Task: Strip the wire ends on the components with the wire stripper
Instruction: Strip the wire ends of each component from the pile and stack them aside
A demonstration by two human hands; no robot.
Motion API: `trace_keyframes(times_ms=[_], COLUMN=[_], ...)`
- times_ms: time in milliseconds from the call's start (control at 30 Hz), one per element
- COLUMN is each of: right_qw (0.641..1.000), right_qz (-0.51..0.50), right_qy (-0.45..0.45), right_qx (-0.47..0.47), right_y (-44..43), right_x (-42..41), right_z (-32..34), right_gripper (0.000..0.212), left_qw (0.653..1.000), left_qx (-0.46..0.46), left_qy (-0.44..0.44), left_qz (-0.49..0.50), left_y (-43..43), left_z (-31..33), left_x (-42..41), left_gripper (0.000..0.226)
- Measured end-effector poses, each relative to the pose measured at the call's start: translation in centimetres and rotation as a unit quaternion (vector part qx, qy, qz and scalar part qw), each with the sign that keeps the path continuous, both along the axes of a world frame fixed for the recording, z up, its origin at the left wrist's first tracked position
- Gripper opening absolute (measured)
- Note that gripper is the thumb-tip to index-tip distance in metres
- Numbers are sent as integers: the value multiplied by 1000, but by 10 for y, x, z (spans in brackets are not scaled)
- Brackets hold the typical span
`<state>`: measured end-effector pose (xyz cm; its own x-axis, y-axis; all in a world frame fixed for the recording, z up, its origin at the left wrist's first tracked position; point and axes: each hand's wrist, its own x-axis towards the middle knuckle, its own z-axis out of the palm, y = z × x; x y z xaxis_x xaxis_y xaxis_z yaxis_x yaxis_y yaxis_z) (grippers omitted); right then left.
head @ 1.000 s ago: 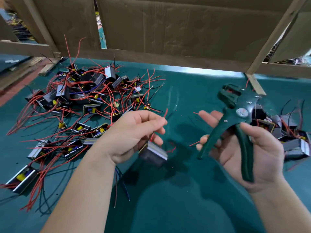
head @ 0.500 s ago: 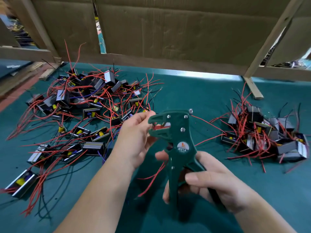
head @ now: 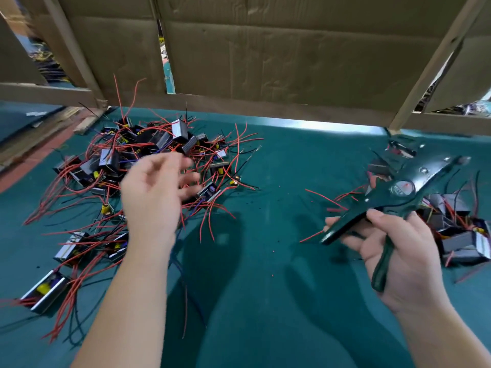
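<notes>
Now the left hand (head: 156, 192) hovers with its grip released, fingers spread, blurred and holding nothing, right over the left pile (head: 111, 166) of components. One component (head: 210, 191) lies just beyond its fingertips, a little to their right, with its long side slanting up and away. The right hand (head: 403, 248) is clenched around the handles of the stripper (head: 398, 192). The tool's long axis runs from the palm up and outward, so its head points away from the left grip, above the right pile (head: 457, 235). Bare tabletop (head: 279, 261) separates the two hands. The left hand is much nearer the next component, so the pick looks like its job.
</notes>
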<state>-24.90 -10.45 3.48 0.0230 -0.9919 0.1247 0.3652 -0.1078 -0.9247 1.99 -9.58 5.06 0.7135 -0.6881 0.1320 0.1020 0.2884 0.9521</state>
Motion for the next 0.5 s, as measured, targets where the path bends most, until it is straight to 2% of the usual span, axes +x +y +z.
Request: trace_keyframes(times_ms=[33,67,133,167,233,300,333,367,433,500], right_qw=[999,997,992,991,990,990,992,993,996,997], right_qz=[-32,-59,-89,-94,-95,-87,-76,-63,-42,-28], right_qy=[27,50,83,90,99,102,96,90,81,76], right_qx=[-5,-8,-22,-30,-41,-42,-40,-38,-25,-14], right_y=[-1,-1,0,1,2,4,5,6,7,9], right_x=[-1,-3,-2,-1,1,2,3,4,5,7], right_z=[-2,-5,-9,-9,-9,-9,-9,-9,-8,-8], right_gripper=[25,26,35,37,33,19,17,16,16,20], left_qw=[995,975,902,875,839,773,751,745,759,774], left_qx=[16,48,133,184,330,464,489,488,463,429], left_qy=[-76,-174,-349,-386,-387,-410,-428,-438,-430,-428], left_qz=[64,126,216,228,192,135,120,121,153,185], left_y=[1,3,5,5,2,-2,-3,-4,-5,-5], left_z=[-3,-7,-17,-22,-29,-35,-38,-41,-41,-42], left_x=[11,21,39,45,53,55,56,56,57,57], left_gripper=[9,12,30,39,52,52,47,40,28,26])
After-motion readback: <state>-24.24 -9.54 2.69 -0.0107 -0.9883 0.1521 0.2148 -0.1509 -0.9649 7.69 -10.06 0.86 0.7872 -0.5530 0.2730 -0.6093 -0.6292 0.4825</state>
